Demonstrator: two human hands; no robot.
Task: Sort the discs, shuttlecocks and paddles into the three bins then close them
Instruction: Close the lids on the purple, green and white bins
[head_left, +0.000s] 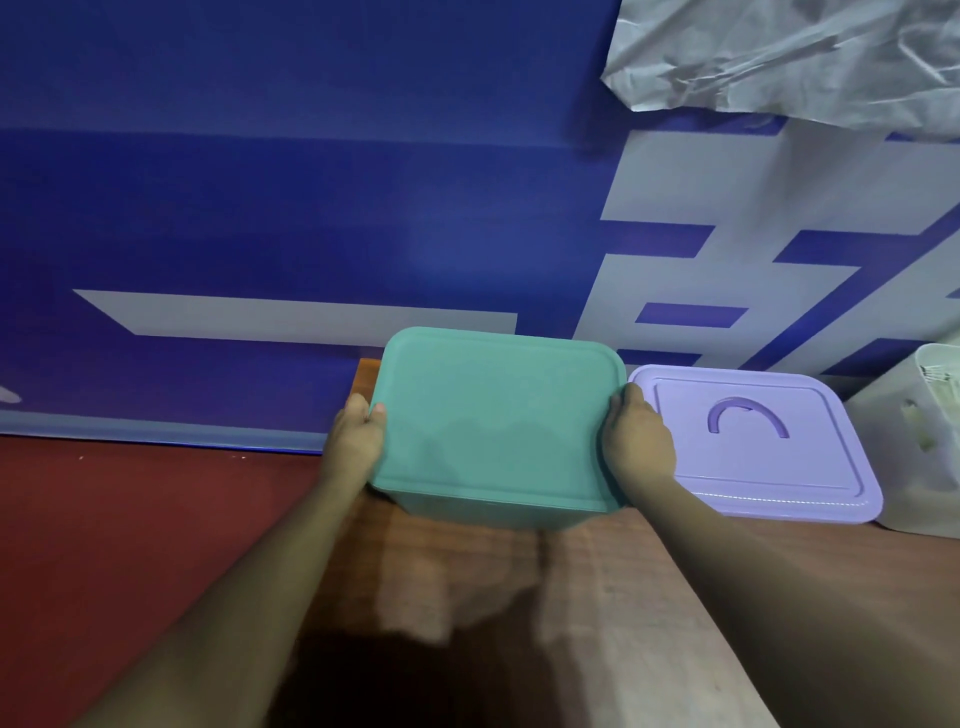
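Note:
A teal green bin with its flat lid (493, 415) on top stands at the far end of the wooden table (545, 597). My left hand (356, 441) grips the lid's left edge, thumb over the rim. My right hand (641, 441) grips the lid's right edge. To the right stands a purple bin (753, 467), closed with a lid that has a curved handle. A white translucent bin (914, 452) stands at the far right, partly cut off. No discs, shuttlecocks or paddles show.
A blue and white banner (311, 208) hangs right behind the bins. Crumpled grey sheeting (805, 52) hangs at the top right. Red floor (130, 519) lies left of the table.

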